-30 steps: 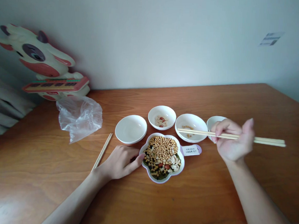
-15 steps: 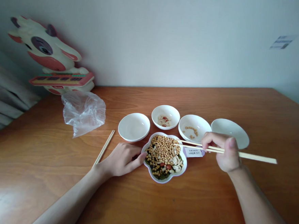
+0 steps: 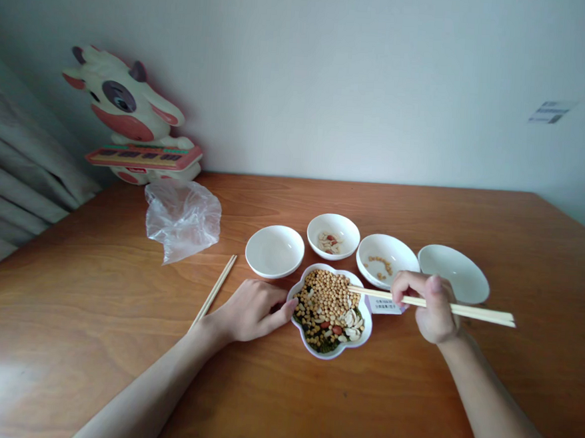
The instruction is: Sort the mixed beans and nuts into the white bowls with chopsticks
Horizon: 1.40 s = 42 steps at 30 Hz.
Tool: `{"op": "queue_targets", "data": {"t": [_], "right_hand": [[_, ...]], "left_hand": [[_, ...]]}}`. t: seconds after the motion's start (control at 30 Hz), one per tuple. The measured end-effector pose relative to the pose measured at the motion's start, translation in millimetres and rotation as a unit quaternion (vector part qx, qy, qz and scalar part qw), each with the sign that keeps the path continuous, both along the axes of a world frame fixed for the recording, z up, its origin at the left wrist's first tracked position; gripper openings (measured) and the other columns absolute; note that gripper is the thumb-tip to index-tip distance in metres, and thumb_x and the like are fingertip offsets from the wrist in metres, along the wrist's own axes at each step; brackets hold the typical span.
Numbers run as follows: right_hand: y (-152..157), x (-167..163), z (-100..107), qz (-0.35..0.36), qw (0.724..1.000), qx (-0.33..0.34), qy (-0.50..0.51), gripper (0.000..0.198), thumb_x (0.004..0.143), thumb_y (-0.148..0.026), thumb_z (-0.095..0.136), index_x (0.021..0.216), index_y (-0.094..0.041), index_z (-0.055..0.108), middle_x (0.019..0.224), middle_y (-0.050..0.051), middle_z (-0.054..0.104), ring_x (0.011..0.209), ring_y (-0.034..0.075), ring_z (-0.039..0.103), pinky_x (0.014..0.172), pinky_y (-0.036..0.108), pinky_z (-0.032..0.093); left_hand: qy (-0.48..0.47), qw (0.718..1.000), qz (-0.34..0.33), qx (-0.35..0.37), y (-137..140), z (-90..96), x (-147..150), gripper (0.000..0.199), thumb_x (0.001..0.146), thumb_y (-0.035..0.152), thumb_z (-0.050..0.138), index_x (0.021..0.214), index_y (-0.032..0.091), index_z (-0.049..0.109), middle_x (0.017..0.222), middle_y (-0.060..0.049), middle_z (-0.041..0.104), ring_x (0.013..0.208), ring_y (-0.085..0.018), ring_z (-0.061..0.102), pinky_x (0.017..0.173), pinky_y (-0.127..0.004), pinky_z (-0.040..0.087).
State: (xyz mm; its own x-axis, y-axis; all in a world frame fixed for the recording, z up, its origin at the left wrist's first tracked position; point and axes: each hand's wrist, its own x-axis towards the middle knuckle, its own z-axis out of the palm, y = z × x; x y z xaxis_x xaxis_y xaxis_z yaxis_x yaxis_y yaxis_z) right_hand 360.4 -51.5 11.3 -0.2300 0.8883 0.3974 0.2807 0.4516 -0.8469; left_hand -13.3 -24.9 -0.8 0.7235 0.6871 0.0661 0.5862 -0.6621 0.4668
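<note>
Pale wooden chopsticks [image 3: 375,293], clamped in the right hand's [image 3: 427,307] grip, have been brought to the white flower-shaped bowl [image 3: 366,325].

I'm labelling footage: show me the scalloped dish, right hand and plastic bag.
Scalloped dish [image 3: 367,324]: head view, right rim.
Right hand [image 3: 433,317]: head view, thumb's base.
Plastic bag [image 3: 185,217]: head view, crumpled middle.

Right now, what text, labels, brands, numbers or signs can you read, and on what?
Nothing reads with certainty:
White label on the dish handle: two printed lines, too small.
Red badge on the cow toy: pale lettering, blurred.
Sheet on the wall: printed lines, blurred.
</note>
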Motion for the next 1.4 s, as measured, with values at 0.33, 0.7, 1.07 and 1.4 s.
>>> {"op": "queue_targets", "data": {"t": [0.33, 0.7, 1.07, 1.4], "right_hand": [[5, -10, 13, -0.037, 0.986, -0.098, 0.129, 0.081, 0.106, -0.079, 0.021, 0.066, -0.024, 0.065, 0.056, 0.006, 0.056, 0.05, 0.021, 0.051, 0.05, 0.037, 0.041], [2, -12, 17, -0.012, 0.985, -0.109, 0.132, 0.082, 0.104, -0.082, 0.022, 0.067, -0.024, 0.067, 0.059, 0.006, 0.057, 0.053, 0.021, 0.051, 0.053, 0.037, 0.043], [-10, -31, 15, 0.057, 0.99, -0.084, 0.101, 0.08, 0.108, -0.076, 0.019, 0.071, -0.025, 0.067, 0.063, 0.005, 0.058, 0.059, 0.022, 0.053, 0.057, 0.038, 0.043], [-13, -26, -1, 0.08, 0.994, -0.069, 0.037, 0.078, 0.108, -0.076, 0.015, 0.08, -0.025, 0.067, 0.072, 0.005, 0.061, 0.069, 0.023, 0.056, 0.064, 0.038, 0.042]], "left_hand": [[-0.004, 1.0, 0.008, -0.006, -1, 4.6, 2, 0.059, 0.115, 0.049, 0.037, 0.07, 0.018, 0.058, 0.068, -0.004, 0.065, 0.056, -0.014, 0.048, 0.06, -0.033, 0.025], [0.013, 1.0, 0.008, -0.008, 0, 3.0, 2, 0.058, 0.116, 0.05, 0.034, 0.071, 0.019, 0.054, 0.07, -0.004, 0.066, 0.058, -0.014, 0.048, 0.062, -0.032, 0.024], [0.017, 1.0, 0.001, -0.008, 0, 3.5, 1, 0.057, 0.116, 0.048, 0.032, 0.074, 0.019, 0.056, 0.075, -0.005, 0.069, 0.062, -0.015, 0.054, 0.063, -0.033, 0.028], [0.024, 1.0, -0.007, -0.005, 2, -0.1, -2, 0.057, 0.116, 0.05, 0.031, 0.076, 0.019, 0.057, 0.075, -0.005, 0.07, 0.063, -0.015, 0.057, 0.064, -0.031, 0.032]]}}
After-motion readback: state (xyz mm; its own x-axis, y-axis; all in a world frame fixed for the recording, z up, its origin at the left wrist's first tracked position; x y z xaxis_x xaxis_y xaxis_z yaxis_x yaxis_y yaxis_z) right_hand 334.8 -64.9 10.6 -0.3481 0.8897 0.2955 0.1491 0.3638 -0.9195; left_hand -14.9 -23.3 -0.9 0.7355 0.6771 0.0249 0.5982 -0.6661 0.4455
